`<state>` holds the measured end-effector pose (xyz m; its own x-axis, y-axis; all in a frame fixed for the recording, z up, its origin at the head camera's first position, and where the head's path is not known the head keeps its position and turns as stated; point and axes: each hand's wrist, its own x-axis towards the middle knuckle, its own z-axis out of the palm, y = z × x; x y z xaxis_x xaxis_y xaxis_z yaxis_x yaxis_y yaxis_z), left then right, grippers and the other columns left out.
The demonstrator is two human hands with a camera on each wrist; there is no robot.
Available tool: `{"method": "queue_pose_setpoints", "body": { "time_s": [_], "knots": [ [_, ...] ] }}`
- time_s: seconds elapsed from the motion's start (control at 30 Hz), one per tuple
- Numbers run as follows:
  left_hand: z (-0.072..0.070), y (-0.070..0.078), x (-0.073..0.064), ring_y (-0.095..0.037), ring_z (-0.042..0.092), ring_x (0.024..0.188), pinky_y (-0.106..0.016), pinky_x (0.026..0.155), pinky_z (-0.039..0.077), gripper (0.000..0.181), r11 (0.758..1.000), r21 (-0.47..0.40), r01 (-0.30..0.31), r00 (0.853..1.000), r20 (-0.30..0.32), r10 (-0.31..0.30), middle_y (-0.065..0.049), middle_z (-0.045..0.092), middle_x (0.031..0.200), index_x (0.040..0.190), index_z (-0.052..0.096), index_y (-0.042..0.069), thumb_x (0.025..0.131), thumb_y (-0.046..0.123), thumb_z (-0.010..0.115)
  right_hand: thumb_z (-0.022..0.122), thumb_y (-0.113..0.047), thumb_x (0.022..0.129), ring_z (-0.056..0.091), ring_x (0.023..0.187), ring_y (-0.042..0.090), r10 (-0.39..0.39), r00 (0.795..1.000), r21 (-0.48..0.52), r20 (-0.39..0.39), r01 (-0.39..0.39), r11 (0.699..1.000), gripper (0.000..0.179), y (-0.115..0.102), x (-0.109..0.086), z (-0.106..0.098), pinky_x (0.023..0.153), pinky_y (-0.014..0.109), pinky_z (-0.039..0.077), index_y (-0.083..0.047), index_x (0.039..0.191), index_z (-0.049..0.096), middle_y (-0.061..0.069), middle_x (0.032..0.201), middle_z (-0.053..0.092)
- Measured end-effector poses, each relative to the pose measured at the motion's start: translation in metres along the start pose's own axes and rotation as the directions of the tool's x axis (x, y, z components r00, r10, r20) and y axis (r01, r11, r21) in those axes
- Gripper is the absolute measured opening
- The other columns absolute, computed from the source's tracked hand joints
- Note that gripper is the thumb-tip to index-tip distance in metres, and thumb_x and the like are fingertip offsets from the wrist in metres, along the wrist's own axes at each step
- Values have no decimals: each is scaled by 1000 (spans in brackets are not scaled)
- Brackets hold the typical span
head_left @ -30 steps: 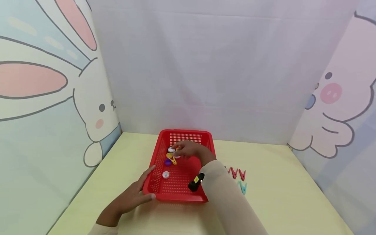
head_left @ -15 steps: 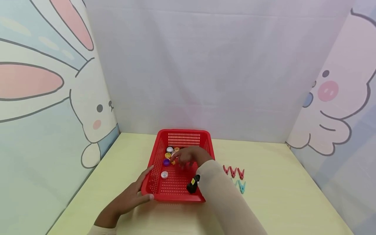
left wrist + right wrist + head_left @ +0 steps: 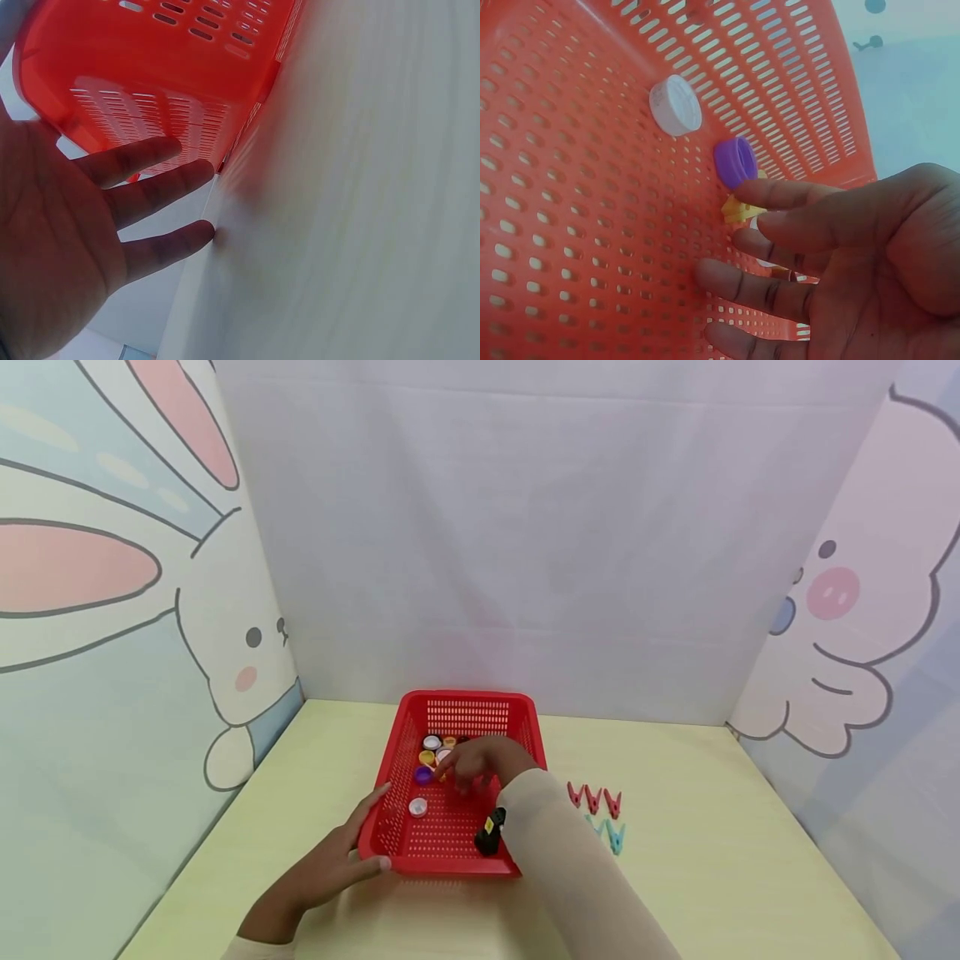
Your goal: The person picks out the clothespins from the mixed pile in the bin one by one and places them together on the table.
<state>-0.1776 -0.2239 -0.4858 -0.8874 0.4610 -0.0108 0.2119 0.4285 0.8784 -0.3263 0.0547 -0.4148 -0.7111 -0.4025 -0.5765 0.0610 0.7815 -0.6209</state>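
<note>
In the head view my left hand [image 3: 330, 868] rests at the near left corner of a red plastic basket [image 3: 457, 865], fingers spread along its outer side. My right hand [image 3: 476, 760] reaches inside; its thumb and index finger pinch a small yellow clothespin [image 3: 739, 210], partly hidden behind the index finger. The other fingers reach out loosely over the basket floor. Right beside the fingertips is a purple bottle cap [image 3: 735, 161]. A white cap [image 3: 676, 106] lies nearer along the left wall. Beyond the hand are a yellow cap [image 3: 427, 758] and a white cap with a dark rim [image 3: 431, 742].
Right of the basket, red clothespins [image 3: 594, 800] lie in a row, with light blue clothespins [image 3: 616, 837] below them, partly behind the sleeve. A black device with a yellow label [image 3: 489, 833] overlaps the basket beside the right sleeve. A pale curtain [image 3: 510, 568] hangs behind the table.
My right hand has lowered toward the near part of the basket and now covers most of the yellow clothespin. The left hand stays at the basket corner.
</note>
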Motion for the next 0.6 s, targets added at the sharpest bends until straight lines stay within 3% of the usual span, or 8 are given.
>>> {"method": "queue_pose_setpoints", "body": {
  "time_s": [0.37, 0.6],
  "knots": [
    [0, 1, -1, -34, 61, 139, -40, 94, 68, 109, 1000, -7, -13, 1000, 2, 13, -24, 48, 165, 176, 8, 27, 94, 46, 78, 93, -9, 79, 66, 117, 33, 21, 1000, -26, 12, -21, 999, 68, -2, 1, 0, 107, 60, 61, -25, 142, 73, 6, 121, 72],
    [0, 1, -1, -35, 61, 140, -41, 94, 68, 110, 1000, -4, -9, 1000, -1, 9, -25, 46, 167, 176, 8, 27, 94, 46, 79, 91, -11, 83, 67, 116, 30, -14, 999, -79, 33, 16, 997, 63, -3, -1, 0, 110, 58, 60, -20, 142, 73, 5, 120, 72]
  ]
}}
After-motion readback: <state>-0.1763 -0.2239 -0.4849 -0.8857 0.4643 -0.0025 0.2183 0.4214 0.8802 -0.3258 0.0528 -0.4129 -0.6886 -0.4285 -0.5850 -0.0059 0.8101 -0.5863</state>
